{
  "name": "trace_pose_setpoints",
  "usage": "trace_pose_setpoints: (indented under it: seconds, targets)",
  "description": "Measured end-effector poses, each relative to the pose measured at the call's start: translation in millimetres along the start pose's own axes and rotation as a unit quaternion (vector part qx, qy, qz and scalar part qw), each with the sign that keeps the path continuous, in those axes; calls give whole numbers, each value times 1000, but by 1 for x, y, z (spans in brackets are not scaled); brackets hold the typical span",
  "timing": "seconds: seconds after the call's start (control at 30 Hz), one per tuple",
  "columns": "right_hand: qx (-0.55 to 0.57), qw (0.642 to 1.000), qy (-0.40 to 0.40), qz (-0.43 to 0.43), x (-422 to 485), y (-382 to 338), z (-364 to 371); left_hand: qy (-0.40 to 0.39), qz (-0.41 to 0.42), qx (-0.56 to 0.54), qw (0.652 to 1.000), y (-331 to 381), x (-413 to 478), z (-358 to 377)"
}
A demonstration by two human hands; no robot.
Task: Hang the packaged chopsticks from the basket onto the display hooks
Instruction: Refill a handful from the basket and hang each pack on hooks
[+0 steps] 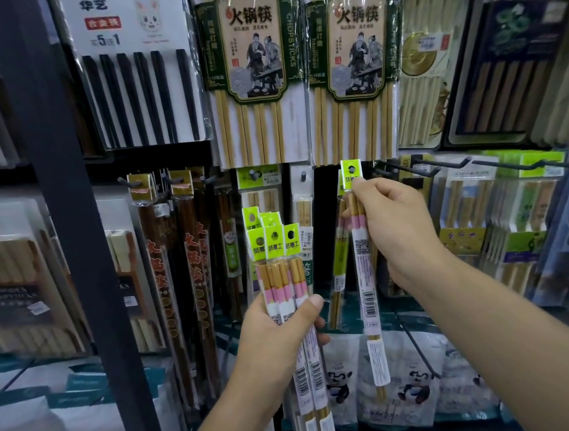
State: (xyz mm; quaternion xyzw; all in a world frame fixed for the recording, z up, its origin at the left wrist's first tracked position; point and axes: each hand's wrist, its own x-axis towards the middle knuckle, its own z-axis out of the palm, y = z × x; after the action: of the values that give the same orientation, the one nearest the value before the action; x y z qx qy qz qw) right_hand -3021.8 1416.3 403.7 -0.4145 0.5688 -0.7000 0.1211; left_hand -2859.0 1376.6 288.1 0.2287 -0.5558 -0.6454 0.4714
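Left hand gripping chopstick packs, right hand raising one pack (upright)

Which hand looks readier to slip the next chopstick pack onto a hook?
The right hand. It pinches a single pack with its green hang tab raised level with the bare hooks. The left hand sits lower, gripping a bundle of packs.

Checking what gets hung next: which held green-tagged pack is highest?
The single pack in the right hand, raised alone; the rest form a bundle lower in the left hand.
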Motion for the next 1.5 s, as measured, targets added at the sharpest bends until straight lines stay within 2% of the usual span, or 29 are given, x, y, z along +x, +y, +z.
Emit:
trace_pose_setpoints:
  seconds: [0.13, 0.33, 0.53, 0.6, 0.7, 0.77, 0.9, 1.03, 1.23, 1.5]
  targets:
    - [-9, 1000, 1, 5, 1, 4, 0, -1, 0, 5, 1000, -1, 0, 1]
    - [-82, 996, 9, 39, -6, 14, -4, -12, -6, 23, 1000, 2, -1, 2]
    - [-102, 993, 47, 39, -22, 26, -7, -19, -12, 29, 999, 2, -1, 3]
    - [-81, 996, -2, 31, -31, 27, -6, -21, -4, 28, 999, 3, -2, 5]
    - [-65, 988, -137, 15, -47, 25, 1, -29, 10, 23, 999, 5, -3, 7]
    - [-80, 983, -163, -13, -51, 25, 7, -35, 17, 16, 999, 6, -4, 9]
    - [-65, 987, -144, -23, -50, 20, 11, -31, 17, 17, 999, 7, -4, 9]
    - [-18, 995, -97, -21, -39, 10, 6, 10, 17, 61, 998, 6, -1, 6]
    - [-2, 999, -10, -32, -11, -10, -1, 4, 4, 20, 1000, 7, -1, 0]
    - [-21, 1000, 1, 5, 3, 0, -1, -5, -11, 23, 1000, 3, 0, 0]
